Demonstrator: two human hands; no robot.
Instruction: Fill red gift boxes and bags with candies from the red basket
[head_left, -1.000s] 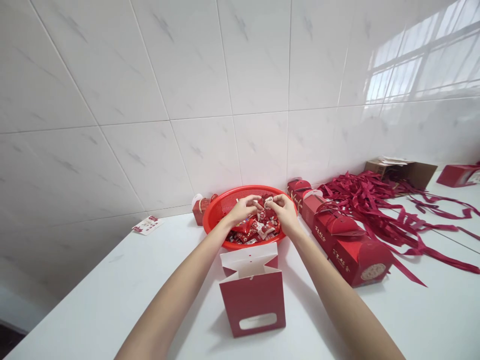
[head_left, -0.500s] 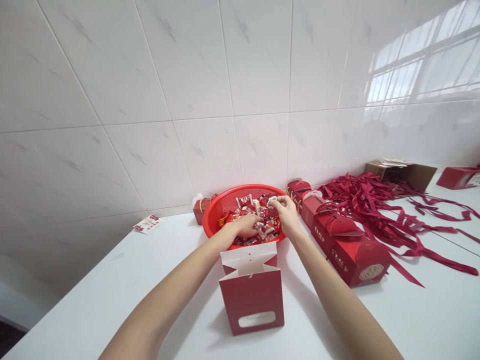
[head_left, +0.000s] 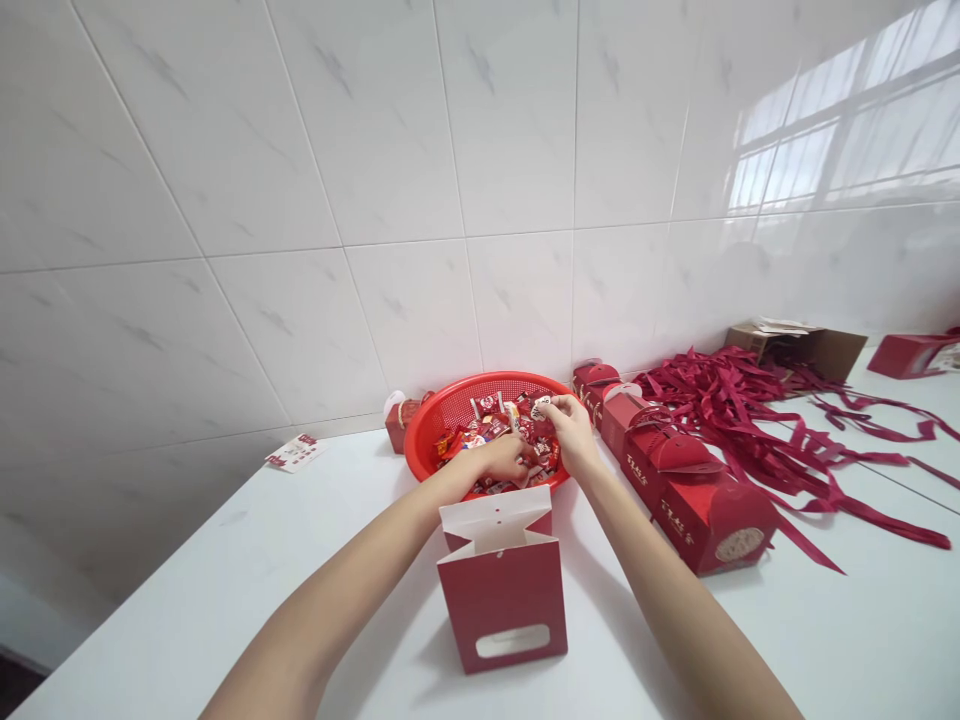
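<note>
Both my hands reach into a red plastic basket (head_left: 442, 400) that holds wrapped candies (head_left: 487, 425). At the basket's right side my right hand (head_left: 571, 428) is closed, pinching a whitish wrapped candy (head_left: 541, 408) between thumb and fingertips. My left hand (head_left: 504, 457) lies over the candies in the middle, its fingers bent down among them; what it grips, if anything, is too small to tell. In front of the basket, between my forearms, an open-topped red paper box (head_left: 504, 605) with an oval window stands upright on the white table (head_left: 300, 560).
Closed red boxes (head_left: 675, 500) stand in a row right of the basket. Behind them lie a heap of dark red ribbons (head_left: 720, 400) and an open cardboard box (head_left: 832, 352). A small red box (head_left: 397, 425) and a printed card (head_left: 296, 452) are at the left.
My left hand has shifted slightly to the right over the candies, with its fingers now bent lower. My right hand stays at nearly the same spot with the candy.
</note>
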